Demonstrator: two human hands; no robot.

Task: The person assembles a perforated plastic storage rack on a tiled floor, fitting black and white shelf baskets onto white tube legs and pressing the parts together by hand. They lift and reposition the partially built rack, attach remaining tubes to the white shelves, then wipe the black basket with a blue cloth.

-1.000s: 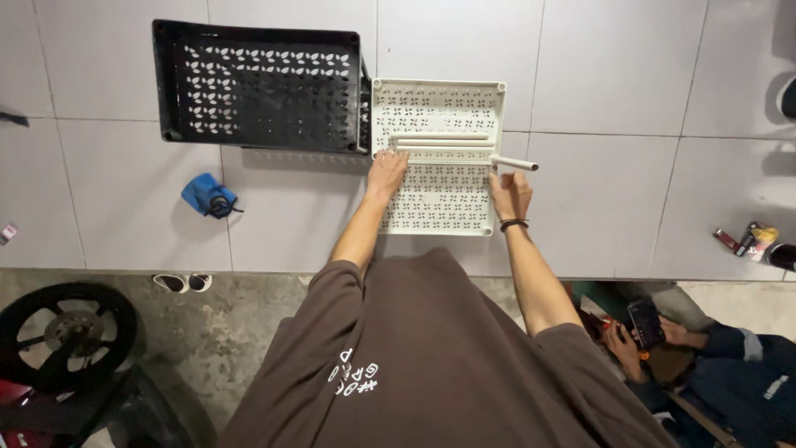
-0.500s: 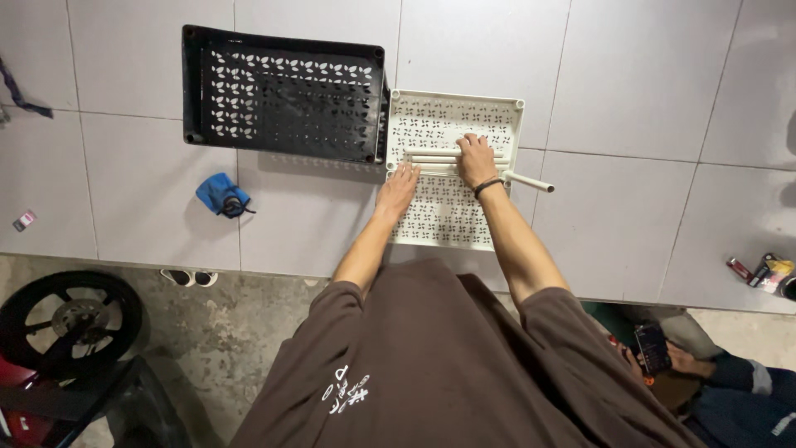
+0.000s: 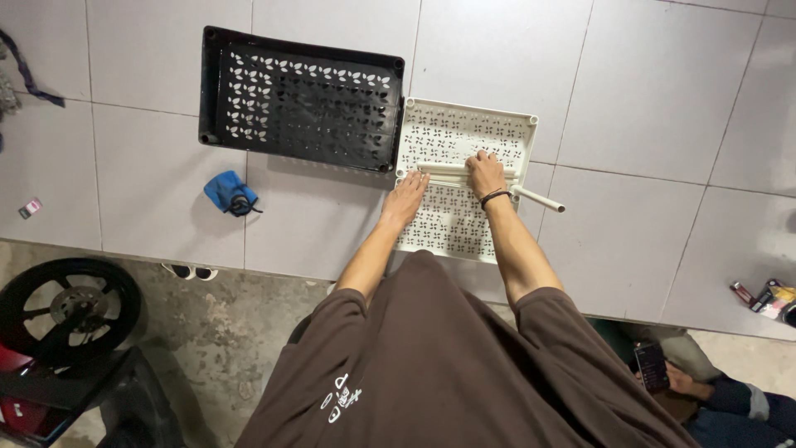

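Note:
A white perforated plastic tray (image 3: 464,133) lies flat on the grey tiled floor. Several white tubes (image 3: 444,169) lie across its middle, and one tube (image 3: 541,199) sticks out past the right edge. My right hand (image 3: 486,175) rests on the tubes near the tray's centre with fingers curled over them. My left hand (image 3: 408,197) presses flat on the tray's left side, just below the tubes' left ends. A black perforated tray (image 3: 303,99) lies touching the white one on its left.
A blue pouch (image 3: 230,192) lies on the tiles to the left. A wheel (image 3: 62,311) sits at the lower left on rough concrete. Another person's hand holding a phone (image 3: 655,367) shows at the lower right. Small items (image 3: 767,297) lie at the far right.
My right hand moved from the protruding tube at the tray's right edge to the tubes in the tray's middle. My left hand stayed on the tray's left side.

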